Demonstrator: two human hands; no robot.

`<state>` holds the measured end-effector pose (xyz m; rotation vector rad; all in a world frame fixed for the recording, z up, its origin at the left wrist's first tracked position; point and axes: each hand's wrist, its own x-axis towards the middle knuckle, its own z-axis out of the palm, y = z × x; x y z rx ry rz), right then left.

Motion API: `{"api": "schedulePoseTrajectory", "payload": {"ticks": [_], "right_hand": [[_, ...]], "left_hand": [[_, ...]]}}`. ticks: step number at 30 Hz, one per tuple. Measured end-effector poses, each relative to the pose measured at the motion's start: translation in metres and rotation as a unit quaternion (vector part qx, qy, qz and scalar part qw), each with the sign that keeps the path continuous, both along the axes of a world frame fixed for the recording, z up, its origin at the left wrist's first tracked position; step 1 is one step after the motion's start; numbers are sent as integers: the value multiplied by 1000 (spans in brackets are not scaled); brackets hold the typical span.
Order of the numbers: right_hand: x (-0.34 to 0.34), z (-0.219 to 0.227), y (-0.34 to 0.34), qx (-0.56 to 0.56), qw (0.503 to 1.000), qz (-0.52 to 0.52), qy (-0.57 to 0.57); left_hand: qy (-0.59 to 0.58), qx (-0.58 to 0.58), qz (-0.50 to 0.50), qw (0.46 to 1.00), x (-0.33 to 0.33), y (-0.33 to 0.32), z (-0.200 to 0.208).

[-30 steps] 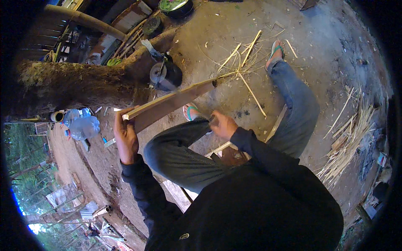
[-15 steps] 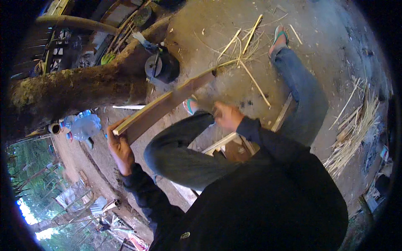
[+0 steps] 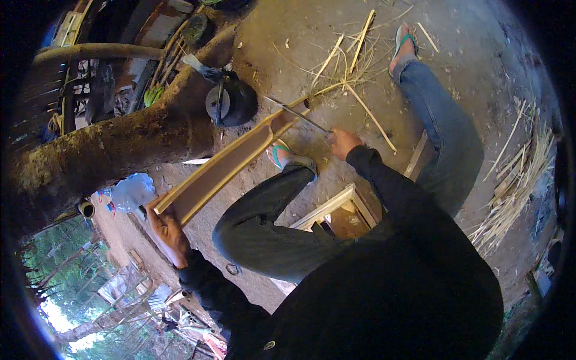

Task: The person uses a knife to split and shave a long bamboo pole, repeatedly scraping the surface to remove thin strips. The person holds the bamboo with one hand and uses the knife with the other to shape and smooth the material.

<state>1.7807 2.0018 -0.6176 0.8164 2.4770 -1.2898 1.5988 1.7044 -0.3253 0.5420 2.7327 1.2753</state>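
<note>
My left hand [image 3: 168,231] grips the near end of a long split bamboo piece [image 3: 223,169], whose hollow, brown inner side faces up. The bamboo slants away to the far right, and its far end lies near the ground beyond my left foot. In my right hand [image 3: 343,143] is a knife [image 3: 298,114] with a long narrow blade. The blade crosses over the bamboo near its far end; whether it touches the bamboo I cannot tell. My right fingers are closed round the handle, which they mostly hide.
A thick log [image 3: 114,135] runs along the left, with a dark round pot [image 3: 240,101] beside it. Thin bamboo strips [image 3: 362,45] lie on the ground ahead. More strips [image 3: 521,183] are heaped at right. Clear plastic bottles [image 3: 133,192] lie left; a wooden frame [image 3: 327,207] is between my legs.
The bamboo has rolled so its hollow side shows more. My right hand has moved forward and right, and the knife blade, blurred before, now shows plainly across the far end.
</note>
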Motion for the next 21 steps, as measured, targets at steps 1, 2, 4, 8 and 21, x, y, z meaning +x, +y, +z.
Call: {"api": "schedulePoseTrajectory", "payload": {"ticks": [1,2,4,8,21], "right_hand": [[-3,-2,3,-33,999,23,-20],[-3,-4,1,-58,997,37,-27],[-8,-11,4,-79,991,110,-2],[-17,-46,15,-53,997,-11,-59],[-17,-52,18,8,997,77,13]], "left_hand": [[-14,-22,53,998,-1,-1,-1],[-22,-22,67,997,-2,-1,-2],[15,30,6,999,-2,1,-3],[15,23,23,999,2,3,-2],[-3,33,12,999,-11,-5,-4]]}}
